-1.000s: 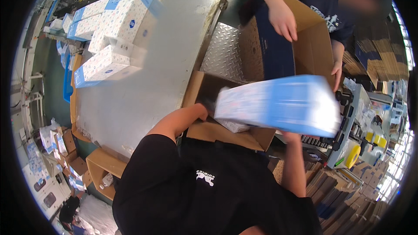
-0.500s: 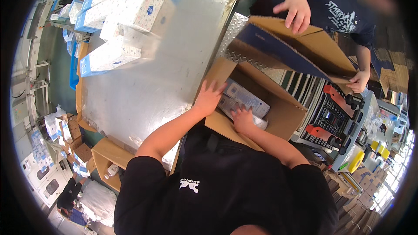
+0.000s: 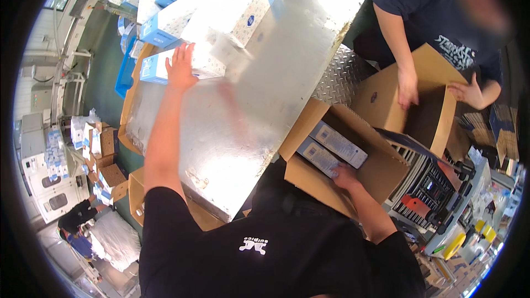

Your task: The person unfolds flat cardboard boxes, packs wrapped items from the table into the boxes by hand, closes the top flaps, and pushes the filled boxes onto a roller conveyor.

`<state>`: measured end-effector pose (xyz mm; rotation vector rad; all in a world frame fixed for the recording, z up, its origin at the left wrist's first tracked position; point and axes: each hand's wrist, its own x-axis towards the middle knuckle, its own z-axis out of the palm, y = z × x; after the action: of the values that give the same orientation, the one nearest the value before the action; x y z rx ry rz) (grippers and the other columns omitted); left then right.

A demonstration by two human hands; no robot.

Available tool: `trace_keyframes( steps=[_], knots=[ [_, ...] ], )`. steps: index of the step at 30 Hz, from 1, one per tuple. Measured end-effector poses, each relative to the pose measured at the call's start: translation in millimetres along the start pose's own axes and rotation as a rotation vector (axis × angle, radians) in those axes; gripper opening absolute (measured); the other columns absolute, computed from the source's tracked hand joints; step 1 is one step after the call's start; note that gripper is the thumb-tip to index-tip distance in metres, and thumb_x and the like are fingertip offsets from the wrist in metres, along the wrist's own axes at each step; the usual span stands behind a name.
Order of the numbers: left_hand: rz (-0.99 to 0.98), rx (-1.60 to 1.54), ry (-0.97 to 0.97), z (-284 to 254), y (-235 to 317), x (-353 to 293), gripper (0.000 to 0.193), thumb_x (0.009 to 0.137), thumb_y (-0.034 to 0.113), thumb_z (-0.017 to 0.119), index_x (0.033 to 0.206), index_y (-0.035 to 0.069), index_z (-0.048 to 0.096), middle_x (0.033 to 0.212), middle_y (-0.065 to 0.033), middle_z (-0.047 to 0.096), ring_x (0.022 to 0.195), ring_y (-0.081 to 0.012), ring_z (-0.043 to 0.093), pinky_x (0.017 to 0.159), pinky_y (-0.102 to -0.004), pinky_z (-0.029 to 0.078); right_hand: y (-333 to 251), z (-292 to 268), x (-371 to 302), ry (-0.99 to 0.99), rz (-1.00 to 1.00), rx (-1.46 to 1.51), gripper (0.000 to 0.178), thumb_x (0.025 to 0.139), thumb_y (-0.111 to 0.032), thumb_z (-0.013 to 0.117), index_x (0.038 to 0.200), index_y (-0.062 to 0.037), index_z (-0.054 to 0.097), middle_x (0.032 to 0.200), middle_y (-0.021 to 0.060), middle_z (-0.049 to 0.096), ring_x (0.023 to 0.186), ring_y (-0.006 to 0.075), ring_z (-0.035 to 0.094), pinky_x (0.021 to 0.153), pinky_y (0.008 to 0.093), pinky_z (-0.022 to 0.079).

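My left hand reaches out over the metal table, its fingers spread on top of a white box with blue ends. In the open cardboard carton at my right, two slim white-and-blue boxes lie side by side. My right hand is inside this carton, fingers bent round the right end of the nearer slim box. The farther slim box lies untouched along it. Part of my right fingers is hidden by the hand itself.
More white-and-blue boxes are piled at the far left of the metal table. Across from me, a co-worker handles another open carton beside mine. A roller machine with red parts stands at the right. A blue bin is beyond the table's left edge.
My left hand has left the carton's rim and moved to a box on the table. My right hand has shifted to the slim box's end. The co-worker's carton has been opened out and tilted.
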<state>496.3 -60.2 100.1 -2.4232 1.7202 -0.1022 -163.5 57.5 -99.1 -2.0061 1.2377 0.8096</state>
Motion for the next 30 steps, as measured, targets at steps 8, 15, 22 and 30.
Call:
trace_keyframes(
  steps=[8, 15, 22, 30],
  knots=[
    [0.420, -0.794, -0.395, -133.8, 120.6, -30.6, 0.091, 0.069, 0.010, 0.081, 0.149, 0.013, 0.038, 0.135, -0.0149, 0.061, 0.125, -0.0331, 0.061, 0.105, -0.0461, 0.046, -149.2, -191.0, -40.3, 0.651, -0.553, 0.828, 0.093, 0.073, -0.029, 0.090, 0.149, -0.0002, 0.044, 0.145, 0.0218, 0.054, 0.136, 0.0342, 0.052, 0.110, 0.0440, 0.044],
    [0.477, -2.071, -0.608, -125.5, 259.3, -88.9, 0.089, 0.100, 0.054, 0.057, 0.164, 0.010, 0.015, 0.158, -0.0176, 0.040, 0.142, -0.0279, 0.044, 0.119, -0.0422, 0.033, -106.6, -206.2, -117.3, 0.565, -0.270, 1.882, 0.067, 0.080, -0.003, 0.075, 0.142, -0.0030, 0.050, 0.130, 0.0123, 0.063, 0.117, 0.0289, 0.062, 0.099, 0.0412, 0.051],
    [0.815, -0.863, -1.096, 34.7, 287.4, -228.6, 0.042, 0.103, 0.041, 0.050, 0.119, 0.009, 0.072, 0.115, -0.0147, 0.073, 0.108, -0.0319, 0.068, 0.093, -0.0422, 0.052, -16.4, -102.2, -35.9, 1.104, -0.039, 0.360, 0.066, 0.076, -0.018, 0.080, 0.134, -0.0104, 0.048, 0.131, 0.0186, 0.053, 0.126, 0.0406, 0.048, 0.110, 0.0535, 0.033],
    [0.329, -1.357, -0.987, 50.4, 253.8, -304.0, 0.037, 0.100, 0.036, 0.057, 0.111, 0.005, 0.074, 0.108, -0.0151, 0.074, 0.104, -0.0340, 0.068, 0.093, -0.0407, 0.052, 10.8, -84.7, 113.2, 0.460, 0.087, -0.014, 0.090, 0.070, -0.014, 0.079, 0.150, -0.0070, 0.039, 0.149, 0.0265, 0.043, 0.133, 0.0453, 0.045, 0.110, 0.0546, 0.037]
  ],
)
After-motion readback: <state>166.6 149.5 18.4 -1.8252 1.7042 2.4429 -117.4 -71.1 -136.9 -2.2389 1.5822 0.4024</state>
